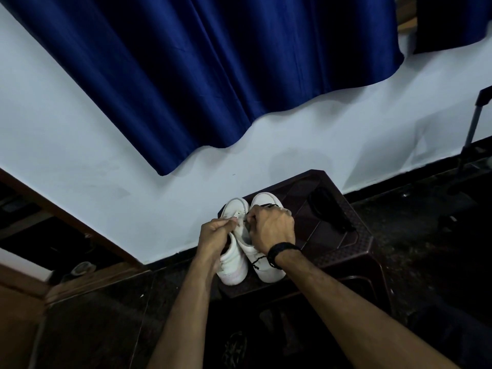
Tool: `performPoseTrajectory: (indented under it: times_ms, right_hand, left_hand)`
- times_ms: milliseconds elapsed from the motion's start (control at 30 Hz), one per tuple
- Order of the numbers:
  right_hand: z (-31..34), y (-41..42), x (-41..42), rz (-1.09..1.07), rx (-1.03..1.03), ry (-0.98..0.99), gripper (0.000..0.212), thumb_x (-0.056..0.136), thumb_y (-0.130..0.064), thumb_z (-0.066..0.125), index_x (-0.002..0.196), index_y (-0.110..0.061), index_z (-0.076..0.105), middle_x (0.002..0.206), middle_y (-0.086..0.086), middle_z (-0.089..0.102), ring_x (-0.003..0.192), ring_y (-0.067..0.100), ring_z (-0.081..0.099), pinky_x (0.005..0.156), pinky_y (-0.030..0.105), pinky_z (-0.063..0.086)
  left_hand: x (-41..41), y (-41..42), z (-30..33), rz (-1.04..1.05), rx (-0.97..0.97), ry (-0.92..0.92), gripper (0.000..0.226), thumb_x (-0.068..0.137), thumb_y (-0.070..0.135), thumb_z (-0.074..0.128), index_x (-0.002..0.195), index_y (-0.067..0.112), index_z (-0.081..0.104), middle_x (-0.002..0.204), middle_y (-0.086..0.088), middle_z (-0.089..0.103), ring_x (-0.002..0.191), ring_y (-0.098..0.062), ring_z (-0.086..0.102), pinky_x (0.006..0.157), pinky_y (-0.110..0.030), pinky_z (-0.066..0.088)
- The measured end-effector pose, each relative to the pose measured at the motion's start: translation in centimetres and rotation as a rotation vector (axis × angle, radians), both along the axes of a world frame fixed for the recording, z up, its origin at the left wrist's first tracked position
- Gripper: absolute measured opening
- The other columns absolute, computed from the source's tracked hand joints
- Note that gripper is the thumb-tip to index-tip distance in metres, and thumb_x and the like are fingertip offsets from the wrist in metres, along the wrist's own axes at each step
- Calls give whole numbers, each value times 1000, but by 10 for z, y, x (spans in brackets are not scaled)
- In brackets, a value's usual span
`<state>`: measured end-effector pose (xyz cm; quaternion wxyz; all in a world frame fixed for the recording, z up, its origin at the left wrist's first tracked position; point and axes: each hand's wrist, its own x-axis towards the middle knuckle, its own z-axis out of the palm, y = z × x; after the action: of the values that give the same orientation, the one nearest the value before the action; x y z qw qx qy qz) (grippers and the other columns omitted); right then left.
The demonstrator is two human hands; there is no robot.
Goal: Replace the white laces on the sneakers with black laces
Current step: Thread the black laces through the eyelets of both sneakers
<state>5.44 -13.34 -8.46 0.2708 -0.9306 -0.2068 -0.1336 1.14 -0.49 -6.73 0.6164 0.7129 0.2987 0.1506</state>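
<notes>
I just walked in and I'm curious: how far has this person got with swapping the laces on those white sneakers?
Partway, it seems. The right sneaker already shows black lace near its heel and toe end. Both hands are on the left sneaker: the left hand grips its upper, and the right hand pinches something small at the eyelets, seemingly threading. No white laces show. A dark bundle lies on the stool. Finishing the left sneaker remains.

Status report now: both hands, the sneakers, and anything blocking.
Left hand grips left sneaker. Right hand pinches black lace at its eyelets. Right sneaker beside it on stool. Nothing blocking.
</notes>
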Motion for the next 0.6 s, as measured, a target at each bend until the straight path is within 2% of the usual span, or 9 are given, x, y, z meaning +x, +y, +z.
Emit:
performPoseTrajectory:
  times_ms: [67,200,467,600]
  right_hand:
    - [2,0,-1,-5,-27,9,26,88,-40,51,101,-22,65,91,3,70,88,25,65,79,35,47]
    - [3,-2,-1,20,-26,23,26,87,-40,52,102,-23,64,92,2,70,89,25,65,80,34,48]
    - [6,-3,-2,54,-32,35,25,89,-36,47,103,-26,65,94,0,71,91,24,65,81,34,46]
    - [5,-2,-2,50,8,66,25,88,-37,46,101,-25,63,92,1,70,90,25,66,82,35,48]
  left_hand:
    - [-1,0,1,4,-30,7,10,87,4,70,77,5,72,76,-5,74,67,-12,69,59,-16,52]
    - [-1,5,-3,-15,-60,0,6,87,5,70,87,0,73,74,-3,74,69,-11,70,61,-17,52]
    - [-1,8,-5,-64,-45,9,13,87,11,71,89,-1,74,103,-20,71,87,-22,70,75,-26,52]
    - [-3,2,0,-70,-24,-2,13,89,9,69,79,4,76,95,-17,72,83,-21,69,69,-21,53]
